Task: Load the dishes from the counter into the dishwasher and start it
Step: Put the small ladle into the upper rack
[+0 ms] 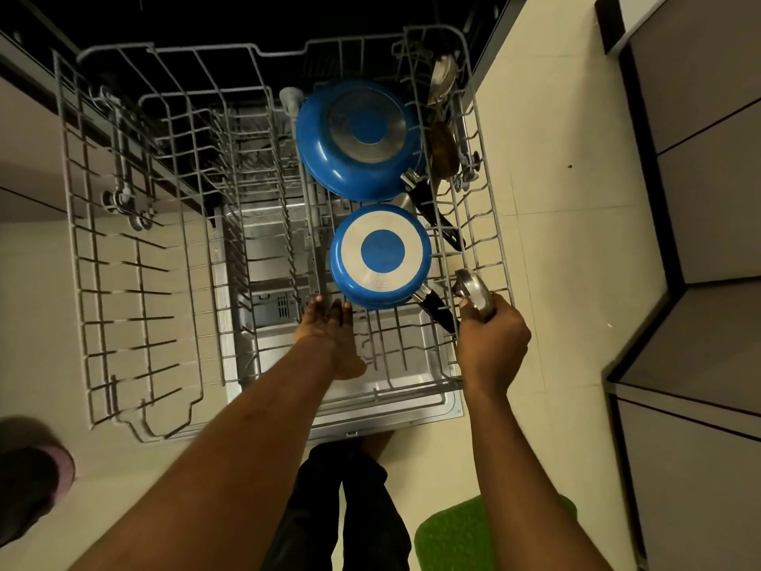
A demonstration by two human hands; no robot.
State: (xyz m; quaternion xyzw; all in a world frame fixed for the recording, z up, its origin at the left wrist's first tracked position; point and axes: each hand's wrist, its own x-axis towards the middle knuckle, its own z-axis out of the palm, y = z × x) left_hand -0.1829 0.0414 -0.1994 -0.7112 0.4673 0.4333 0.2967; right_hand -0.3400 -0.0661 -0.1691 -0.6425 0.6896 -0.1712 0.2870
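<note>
I look straight down on a pulled-out grey wire dishwasher rack (123,249). Two blue pans lie upside down in its right half: a large one (358,138) at the back and a small one (381,257) in front, their black handles pointing to the lower right. My left hand (327,335) reaches with straight fingers to the small pan's near rim. My right hand (492,340) grips a small steel utensil (473,292) over the rack's right front corner. A steel ladle (442,78) and a brown spoon (442,152) stand at the rack's right side.
The open dishwasher door (395,389) lies below the rack. Cream tiled floor surrounds it, with grey cabinets (700,199) on the right, a green mat (465,537) by my legs and a dark slipper (33,480) at the lower left. The rack's left half holds nothing.
</note>
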